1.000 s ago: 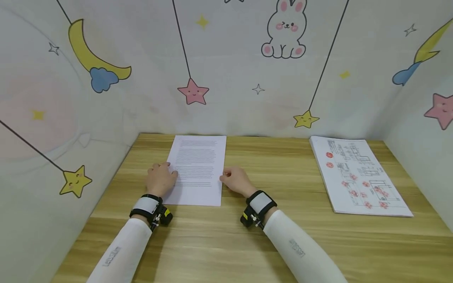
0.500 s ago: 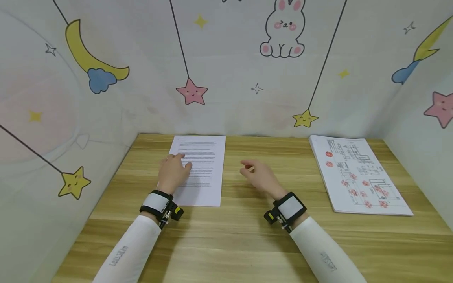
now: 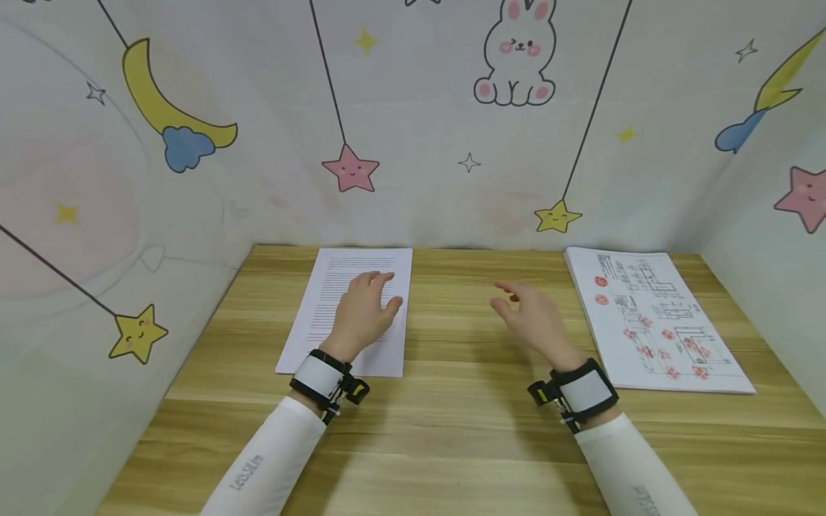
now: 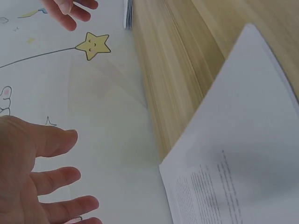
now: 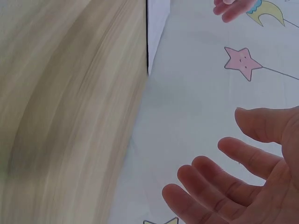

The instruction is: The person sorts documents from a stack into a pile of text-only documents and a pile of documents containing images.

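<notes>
A white stack of printed paper (image 3: 300,344) lies on the left part of the wooden table, its lines of text partly hidden by my left hand (image 3: 364,315). That hand hovers over the stack with fingers spread and nothing in them; in the left wrist view the sheets (image 4: 243,126) lie apart from its fingers. My right hand (image 3: 532,319) hangs above the table between the two paper stacks, thumb and fingers parted around air. Closest to it, on the right, is a second stack of paper (image 3: 652,322) whose top sheet carries line drawings and red marks.
Both stacks rest on a wood-grain table (image 3: 452,430). Behind and beside it rise pale walls (image 3: 432,201) printed with stars, a moon and a rabbit. A strap with a small camera is worn on each wrist.
The right hand has let go of the left stack's right edge and moved right toward the other stack. The left hand has left its left edge and shifted right across it.
</notes>
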`<state>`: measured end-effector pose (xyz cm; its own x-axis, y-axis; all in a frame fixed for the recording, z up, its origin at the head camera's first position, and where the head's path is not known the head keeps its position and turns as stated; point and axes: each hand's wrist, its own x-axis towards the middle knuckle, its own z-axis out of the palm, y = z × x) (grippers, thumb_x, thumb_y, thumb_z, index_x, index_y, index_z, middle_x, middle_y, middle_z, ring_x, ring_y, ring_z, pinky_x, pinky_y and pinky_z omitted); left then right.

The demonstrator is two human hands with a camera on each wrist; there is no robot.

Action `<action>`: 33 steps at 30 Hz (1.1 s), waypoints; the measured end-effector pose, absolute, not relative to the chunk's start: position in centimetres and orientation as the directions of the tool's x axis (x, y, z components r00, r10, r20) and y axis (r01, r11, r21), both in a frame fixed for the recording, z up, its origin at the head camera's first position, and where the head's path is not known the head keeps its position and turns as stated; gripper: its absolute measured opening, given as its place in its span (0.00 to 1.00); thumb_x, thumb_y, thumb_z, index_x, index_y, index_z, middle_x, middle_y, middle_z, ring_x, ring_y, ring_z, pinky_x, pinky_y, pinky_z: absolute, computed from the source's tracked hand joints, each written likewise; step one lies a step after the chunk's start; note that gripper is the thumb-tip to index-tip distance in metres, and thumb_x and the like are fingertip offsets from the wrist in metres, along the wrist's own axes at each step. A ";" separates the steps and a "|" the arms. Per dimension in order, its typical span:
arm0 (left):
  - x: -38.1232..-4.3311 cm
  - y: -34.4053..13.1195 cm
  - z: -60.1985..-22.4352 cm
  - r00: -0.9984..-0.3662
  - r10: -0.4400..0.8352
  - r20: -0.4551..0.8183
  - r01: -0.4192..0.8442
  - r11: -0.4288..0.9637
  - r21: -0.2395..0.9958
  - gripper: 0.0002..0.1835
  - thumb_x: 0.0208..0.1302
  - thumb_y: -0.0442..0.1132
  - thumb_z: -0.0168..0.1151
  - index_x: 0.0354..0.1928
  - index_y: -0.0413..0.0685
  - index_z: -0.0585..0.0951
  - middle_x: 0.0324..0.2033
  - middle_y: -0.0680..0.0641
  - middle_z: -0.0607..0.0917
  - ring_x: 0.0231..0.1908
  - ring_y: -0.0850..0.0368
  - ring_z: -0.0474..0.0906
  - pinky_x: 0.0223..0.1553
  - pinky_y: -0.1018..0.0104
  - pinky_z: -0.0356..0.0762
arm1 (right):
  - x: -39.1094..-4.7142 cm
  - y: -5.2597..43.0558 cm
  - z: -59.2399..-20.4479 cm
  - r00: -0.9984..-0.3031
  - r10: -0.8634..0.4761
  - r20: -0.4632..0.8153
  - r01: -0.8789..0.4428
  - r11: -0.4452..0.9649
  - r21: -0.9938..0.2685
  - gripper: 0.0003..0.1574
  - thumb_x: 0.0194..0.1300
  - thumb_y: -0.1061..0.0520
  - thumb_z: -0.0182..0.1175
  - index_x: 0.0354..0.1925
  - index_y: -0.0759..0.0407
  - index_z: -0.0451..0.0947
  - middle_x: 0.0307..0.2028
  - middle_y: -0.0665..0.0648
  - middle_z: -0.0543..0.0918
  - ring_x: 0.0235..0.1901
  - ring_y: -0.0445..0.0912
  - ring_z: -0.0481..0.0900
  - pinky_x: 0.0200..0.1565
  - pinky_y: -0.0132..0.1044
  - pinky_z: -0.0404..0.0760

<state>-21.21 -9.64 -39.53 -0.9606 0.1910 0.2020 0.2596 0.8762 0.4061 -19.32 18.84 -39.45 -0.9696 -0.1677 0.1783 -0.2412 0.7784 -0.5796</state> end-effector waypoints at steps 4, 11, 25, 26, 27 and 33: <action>-21.1 -8.0 -39.3 -0.947 0.256 0.196 0.315 0.864 0.393 0.27 0.69 0.46 0.60 0.66 0.42 0.74 0.67 0.35 0.73 0.69 0.35 0.66 0.65 0.40 0.69 | -19.0 20.6 -38.7 -0.971 -0.151 0.185 -0.231 0.794 -0.562 0.28 0.73 0.54 0.55 0.65 0.68 0.72 0.61 0.73 0.77 0.54 0.65 0.79 0.50 0.57 0.79; -21.2 -4.9 -39.2 -0.922 0.330 0.205 0.386 0.831 0.400 0.28 0.70 0.48 0.59 0.67 0.42 0.73 0.69 0.34 0.70 0.71 0.32 0.62 0.68 0.40 0.66 | -18.7 23.7 -38.2 -0.978 -0.114 0.174 -0.198 0.772 -0.604 0.32 0.75 0.50 0.53 0.69 0.66 0.66 0.66 0.71 0.72 0.60 0.66 0.75 0.56 0.60 0.76; -20.6 0.3 -39.5 -0.861 0.426 0.279 0.504 0.791 0.347 0.28 0.70 0.49 0.59 0.67 0.43 0.73 0.68 0.35 0.71 0.70 0.33 0.64 0.71 0.45 0.64 | -19.1 26.3 -39.5 -0.986 -0.052 0.156 -0.138 0.774 -0.617 0.36 0.75 0.47 0.51 0.71 0.67 0.63 0.66 0.75 0.70 0.63 0.68 0.70 0.57 0.63 0.73; -20.6 0.6 -39.5 -0.859 0.433 0.274 0.508 0.788 0.347 0.28 0.70 0.49 0.59 0.67 0.44 0.73 0.68 0.35 0.71 0.70 0.34 0.64 0.71 0.45 0.64 | -19.1 26.6 -39.5 -0.987 -0.045 0.156 -0.133 0.777 -0.616 0.36 0.75 0.47 0.51 0.71 0.67 0.63 0.66 0.75 0.70 0.63 0.68 0.70 0.57 0.64 0.73; -20.5 0.9 -39.6 -0.857 0.439 0.268 0.511 0.786 0.347 0.27 0.70 0.49 0.58 0.67 0.44 0.73 0.68 0.35 0.72 0.70 0.33 0.64 0.71 0.45 0.64 | -19.2 26.8 -39.5 -0.987 -0.038 0.157 -0.128 0.777 -0.616 0.36 0.75 0.47 0.51 0.71 0.67 0.62 0.66 0.75 0.70 0.63 0.69 0.70 0.57 0.65 0.73; -19.8 3.2 -40.4 -0.867 0.449 0.216 0.498 0.789 0.359 0.28 0.71 0.51 0.57 0.69 0.49 0.71 0.71 0.38 0.69 0.72 0.34 0.61 0.71 0.44 0.64 | -19.2 29.6 -39.2 -0.991 0.034 0.132 -0.055 0.790 -0.611 0.39 0.75 0.45 0.51 0.73 0.66 0.60 0.68 0.77 0.66 0.66 0.71 0.66 0.60 0.67 0.69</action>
